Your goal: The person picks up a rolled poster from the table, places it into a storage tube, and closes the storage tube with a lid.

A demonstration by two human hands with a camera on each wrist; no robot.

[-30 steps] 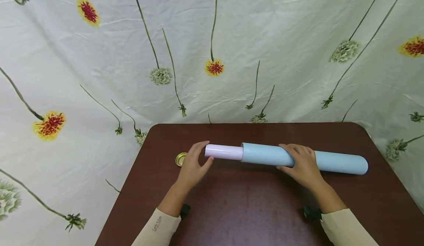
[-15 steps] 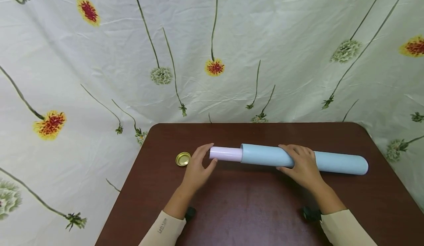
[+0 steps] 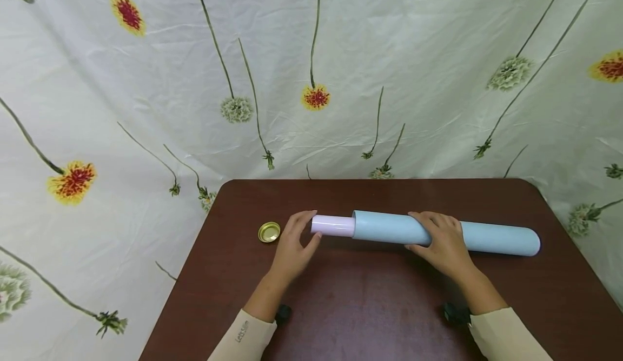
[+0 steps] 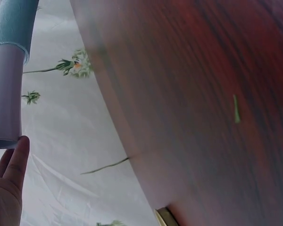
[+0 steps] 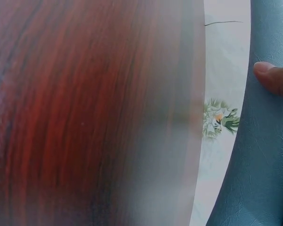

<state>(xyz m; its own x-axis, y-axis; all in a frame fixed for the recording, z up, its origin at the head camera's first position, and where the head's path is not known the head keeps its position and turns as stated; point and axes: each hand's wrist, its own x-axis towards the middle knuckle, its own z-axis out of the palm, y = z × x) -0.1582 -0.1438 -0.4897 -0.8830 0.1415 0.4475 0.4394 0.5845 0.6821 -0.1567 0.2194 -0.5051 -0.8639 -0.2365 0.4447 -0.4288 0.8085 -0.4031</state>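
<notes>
A glossy lavender tube point(image 3: 333, 226) sticks out of the left mouth of a longer, wider light-blue tube point(image 3: 384, 227). My left hand point(image 3: 294, 247) holds the lavender tube's free end, thumb on the near side and fingers on the far side. In the left wrist view, fingertips touch the rim of the lavender tube point(image 4: 5, 94). My right hand point(image 3: 442, 242) grips the blue tube around its middle from above. The right wrist view has the thumb point(image 5: 273, 75) lying along the blue tube point(image 5: 259, 155). The rest of the lavender tube is hidden inside the blue one.
A small round gold lid point(image 3: 269, 232) lies on the dark brown table point(image 3: 360, 307), left of my left hand. Behind the table hangs a white cloth point(image 3: 428, 80) printed with flowers. The blue tube's rounded right end points toward the table's right edge.
My left hand has moved right with the lavender tube, and less of that tube sticks out of the blue one. The right hand and blue tube have stayed nearly still.
</notes>
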